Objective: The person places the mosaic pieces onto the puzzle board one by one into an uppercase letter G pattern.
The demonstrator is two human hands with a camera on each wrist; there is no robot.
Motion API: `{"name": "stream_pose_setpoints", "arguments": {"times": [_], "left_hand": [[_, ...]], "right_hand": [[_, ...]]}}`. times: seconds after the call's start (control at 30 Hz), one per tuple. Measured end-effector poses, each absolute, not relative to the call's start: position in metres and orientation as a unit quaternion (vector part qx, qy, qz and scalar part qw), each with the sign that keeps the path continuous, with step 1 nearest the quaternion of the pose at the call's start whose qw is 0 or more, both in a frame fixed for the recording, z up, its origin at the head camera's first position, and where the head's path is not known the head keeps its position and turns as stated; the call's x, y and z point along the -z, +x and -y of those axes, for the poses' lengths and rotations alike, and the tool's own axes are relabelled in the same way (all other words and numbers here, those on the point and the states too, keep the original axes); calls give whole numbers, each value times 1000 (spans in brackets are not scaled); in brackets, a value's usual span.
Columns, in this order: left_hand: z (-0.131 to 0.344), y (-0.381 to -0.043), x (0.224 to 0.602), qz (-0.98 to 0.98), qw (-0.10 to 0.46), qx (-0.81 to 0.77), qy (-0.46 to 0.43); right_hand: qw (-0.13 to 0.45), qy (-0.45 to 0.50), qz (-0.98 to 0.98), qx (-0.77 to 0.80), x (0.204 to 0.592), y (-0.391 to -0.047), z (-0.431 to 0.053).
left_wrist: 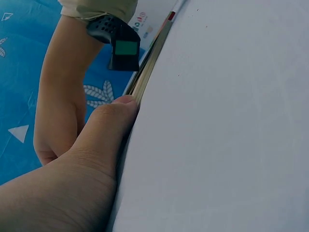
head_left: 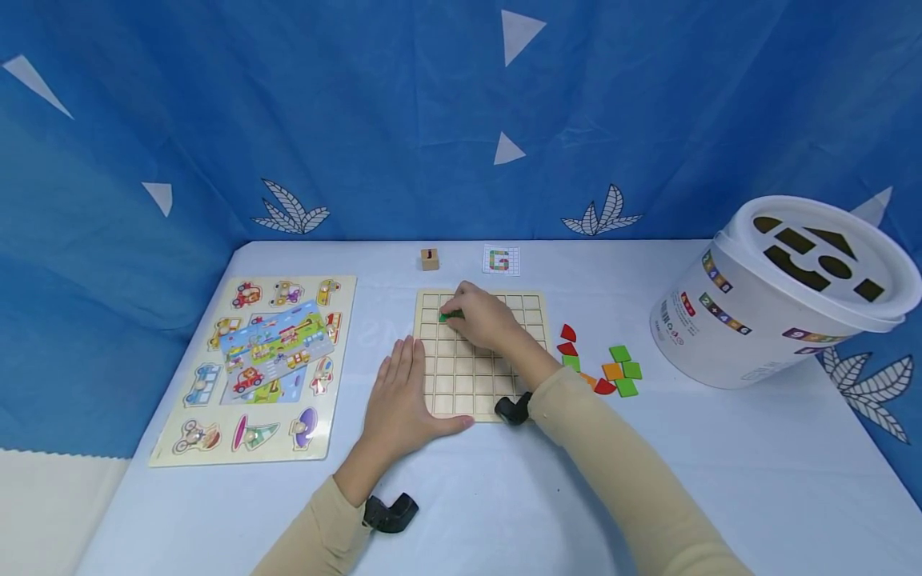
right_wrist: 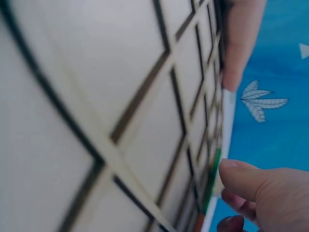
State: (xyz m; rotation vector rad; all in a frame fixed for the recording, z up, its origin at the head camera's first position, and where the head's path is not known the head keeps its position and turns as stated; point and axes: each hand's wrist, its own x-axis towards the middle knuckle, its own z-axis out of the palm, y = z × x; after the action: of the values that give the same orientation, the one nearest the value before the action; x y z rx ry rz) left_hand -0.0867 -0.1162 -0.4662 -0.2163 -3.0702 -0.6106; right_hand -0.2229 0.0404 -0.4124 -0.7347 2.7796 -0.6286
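Observation:
A wooden grid board [head_left: 461, 376] lies flat on the table. My left hand [head_left: 399, 400] rests at its near left corner, fingers straight along the left side and thumb along the front edge; the left wrist view shows that thumb [left_wrist: 113, 121] against the board's edge. My right hand [head_left: 484, 318] reaches over the board's far left part, its fingers curled and pinching a small green tile [head_left: 454, 314] at the grid. In the right wrist view, green [right_wrist: 212, 181] shows at the thumb, with a bit of orange [right_wrist: 199, 222] below; the fingers partly hide the pieces.
Several loose red, green and orange pieces [head_left: 612, 371] lie right of the board. Behind it are a wooden cube [head_left: 429, 258] and a small pattern card [head_left: 501, 260]. A picture puzzle board [head_left: 173, 444] with cards lies left; a white bucket [head_left: 706, 336] stands right.

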Motion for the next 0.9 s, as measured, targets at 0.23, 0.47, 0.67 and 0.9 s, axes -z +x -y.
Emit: {"name": "stream_pose_setpoints", "arguments": {"times": [0.23, 0.47, 0.67, 0.9], "left_hand": [[116, -87, 467, 979, 6, 194, -66], [115, -87, 467, 979, -1, 194, -64], [115, -87, 466, 977, 0, 204, -64], [115, -88, 469, 975, -2, 213, -65]], "right_hand": [[85, -247, -936, 237, 390, -213, -60], [78, -209, -947, 229, 376, -198, -106], [83, -161, -958, 224, 382, -182, -155], [101, -124, -963, 215, 396, -165, -200]]}}
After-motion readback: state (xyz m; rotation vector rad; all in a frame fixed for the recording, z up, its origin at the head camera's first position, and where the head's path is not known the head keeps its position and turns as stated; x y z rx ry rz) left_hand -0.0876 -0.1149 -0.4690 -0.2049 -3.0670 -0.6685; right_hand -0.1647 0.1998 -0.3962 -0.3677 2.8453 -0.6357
